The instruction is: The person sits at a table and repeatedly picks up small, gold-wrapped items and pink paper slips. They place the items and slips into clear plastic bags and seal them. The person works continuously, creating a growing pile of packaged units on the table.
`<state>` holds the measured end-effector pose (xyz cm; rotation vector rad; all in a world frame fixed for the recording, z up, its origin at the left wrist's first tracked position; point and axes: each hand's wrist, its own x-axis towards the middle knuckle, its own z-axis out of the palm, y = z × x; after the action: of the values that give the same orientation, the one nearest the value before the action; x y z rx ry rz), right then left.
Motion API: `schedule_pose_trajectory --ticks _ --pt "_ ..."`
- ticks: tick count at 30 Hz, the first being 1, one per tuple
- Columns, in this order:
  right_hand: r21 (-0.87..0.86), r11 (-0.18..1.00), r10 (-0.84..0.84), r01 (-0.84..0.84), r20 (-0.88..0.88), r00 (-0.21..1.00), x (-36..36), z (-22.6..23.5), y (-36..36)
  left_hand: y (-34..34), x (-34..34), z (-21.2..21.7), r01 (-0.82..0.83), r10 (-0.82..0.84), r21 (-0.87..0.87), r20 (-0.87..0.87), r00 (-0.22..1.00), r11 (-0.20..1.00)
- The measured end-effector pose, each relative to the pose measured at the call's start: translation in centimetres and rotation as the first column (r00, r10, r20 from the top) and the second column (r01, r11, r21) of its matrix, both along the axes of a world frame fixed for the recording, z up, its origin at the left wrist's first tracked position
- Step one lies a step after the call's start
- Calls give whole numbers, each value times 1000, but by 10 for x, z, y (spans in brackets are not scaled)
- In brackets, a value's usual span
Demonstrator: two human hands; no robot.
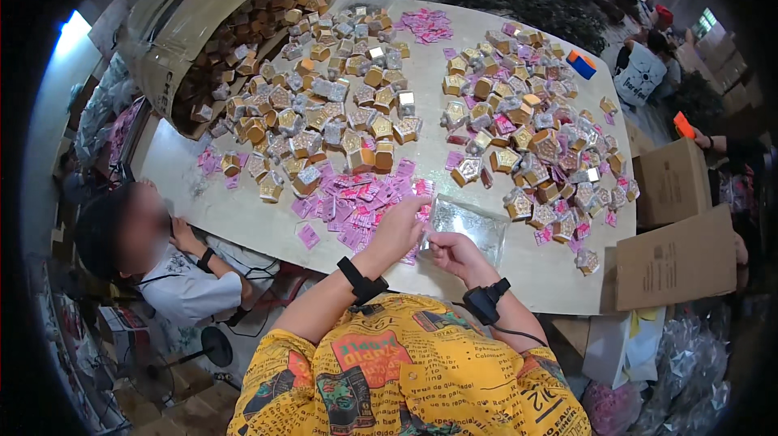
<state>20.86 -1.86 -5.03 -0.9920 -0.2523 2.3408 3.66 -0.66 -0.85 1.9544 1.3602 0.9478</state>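
Note:
In front of me a flat clear plastic bag lies at the near edge of the table. My right hand is closed in a pinch on the bag's near left corner. Along the bag's left edge my left hand has its fingers closed on the plastic; its fingertips partly hide what they grip. Small pink packets are heaped just beyond and left of my left hand. Gold faceted boxes, many in clear wrapping, spread behind them. A second heap of wrapped gold boxes with pink packets among them lies to the right.
A large carton lies tipped at the far left, more boxes inside. Another pink packet pile and an orange-and-blue tape dispenser lie toward the back. A person sits at left. Cartons and another person's hand are at right.

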Motion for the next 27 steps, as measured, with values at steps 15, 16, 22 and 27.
schedule_pose_trajectory --ticks 15,16,22,27 --pt "117 985 -132 124 63 989 -6 13 9 2 -14 7 -35 28 -66 -106 994 997" --pt "228 960 -205 163 175 963 -9 12 9 2 -12 13 -85 79 -140 -50 996 987" --pt "646 745 -434 164 283 856 -27 3 7 7 -13 10 -158 177 -326 32 984 932" --pt "493 847 -312 199 157 937 -24 14 10 15 -12 12 -116 142 -425 30 989 898"
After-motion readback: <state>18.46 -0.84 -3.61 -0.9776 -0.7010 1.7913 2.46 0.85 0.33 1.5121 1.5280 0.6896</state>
